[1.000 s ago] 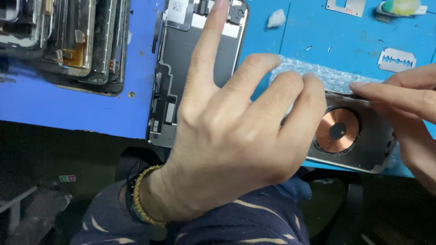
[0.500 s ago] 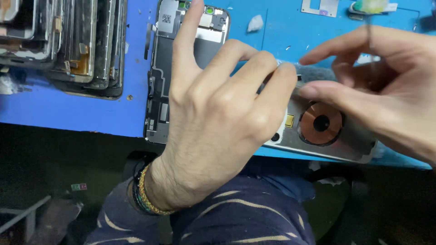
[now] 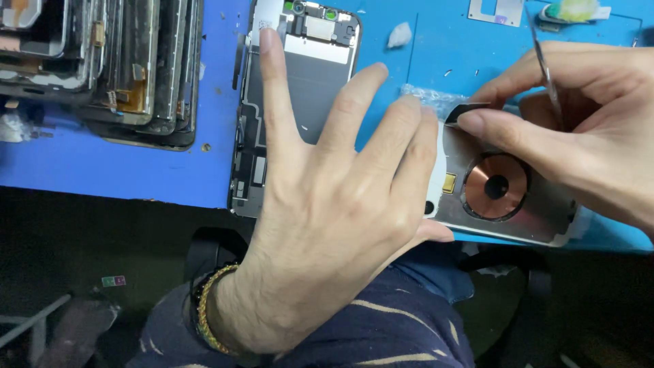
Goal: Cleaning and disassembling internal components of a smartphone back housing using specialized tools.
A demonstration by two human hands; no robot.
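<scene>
Our left hand (image 3: 334, 211) is bare, with no glove and no ring that we can see. On its wrist we wear a bracelet of small gold-coloured beads (image 3: 208, 310), with a dark band (image 3: 197, 289) just beside it. Our right hand (image 3: 579, 123) is bare too, its wrist out of view. On our lap we see dark navy cloth with thin pale stripes (image 3: 402, 320).

Blue mat (image 3: 170, 170), copper coil (image 3: 496, 186)
</scene>
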